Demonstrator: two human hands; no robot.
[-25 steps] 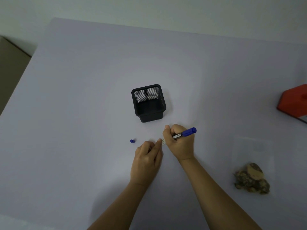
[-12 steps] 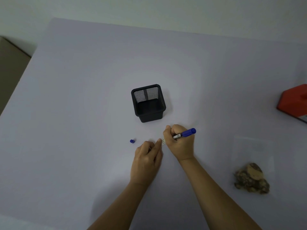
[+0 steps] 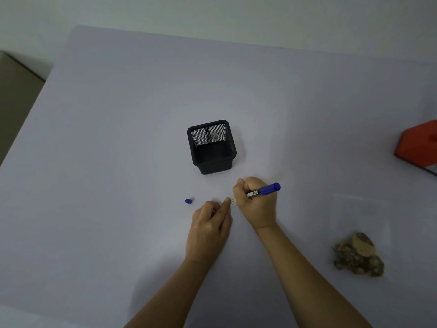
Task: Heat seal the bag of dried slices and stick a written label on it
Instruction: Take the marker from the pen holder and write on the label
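Blue-ended marker (image 3: 264,190) sat clenched in the right hand (image 3: 256,202); the left hand (image 3: 209,227), fingers together, pinned the label (image 3: 233,201) beside a mesh cup (image 3: 212,147).

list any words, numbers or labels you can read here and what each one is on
Nothing can be read for certain.
Pen in the right hand: a barcode-like print on the white barrel, too small to read.
Label strip, pinned by the left hand: faint marks, too blurred to read.
Bag of dried slices, mesh pen holder, red device, pen cap: no text visible.
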